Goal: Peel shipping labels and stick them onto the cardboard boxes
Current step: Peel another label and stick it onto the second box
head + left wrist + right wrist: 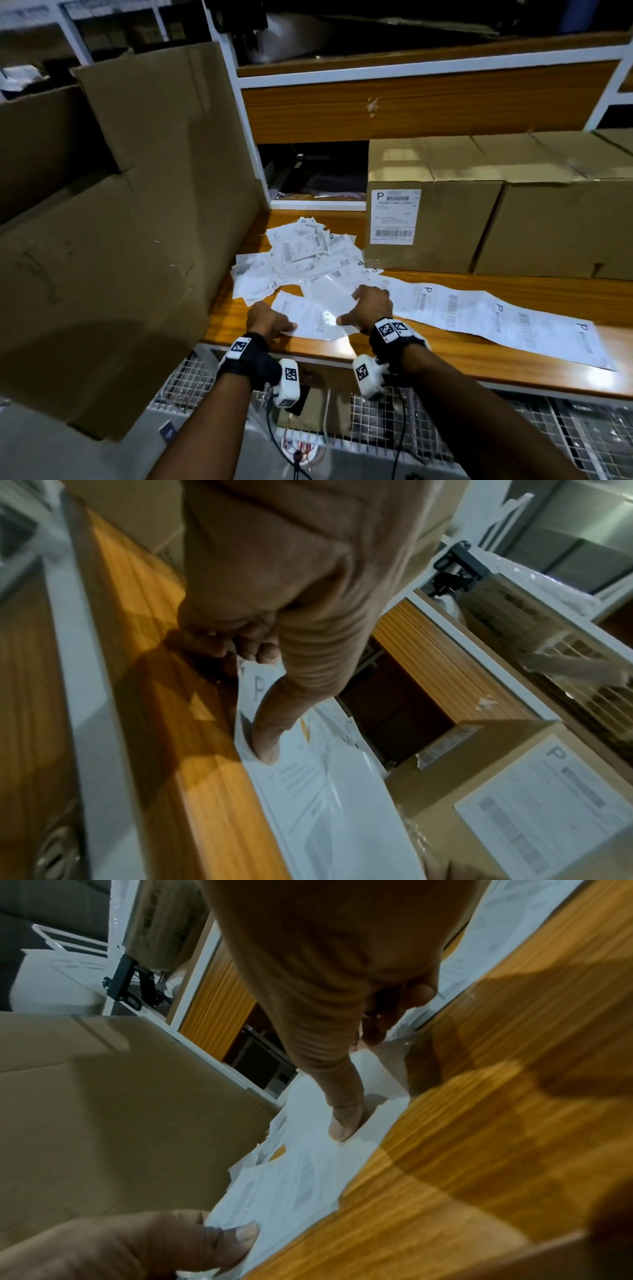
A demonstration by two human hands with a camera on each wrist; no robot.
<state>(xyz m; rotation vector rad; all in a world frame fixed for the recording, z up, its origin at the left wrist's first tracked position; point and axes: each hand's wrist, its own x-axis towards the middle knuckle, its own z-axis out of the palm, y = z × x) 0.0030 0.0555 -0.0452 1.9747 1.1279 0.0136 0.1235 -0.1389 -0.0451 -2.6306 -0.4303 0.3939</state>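
Observation:
A white label sheet lies at the front edge of the wooden bench. My left hand pinches its left edge, thumb flat on the paper and fingers curled at the corner. My right hand grips the sheet's right part, thumb pressed on the sheet and fingers curled behind. A cardboard box stands behind on the bench with a shipping label stuck to its front. A second, bare box stands to its right.
A loose pile of label papers lies behind my hands. A long strip of printed labels runs off to the right along the bench. A large cardboard carton stands close on the left. Wire mesh hangs below the bench.

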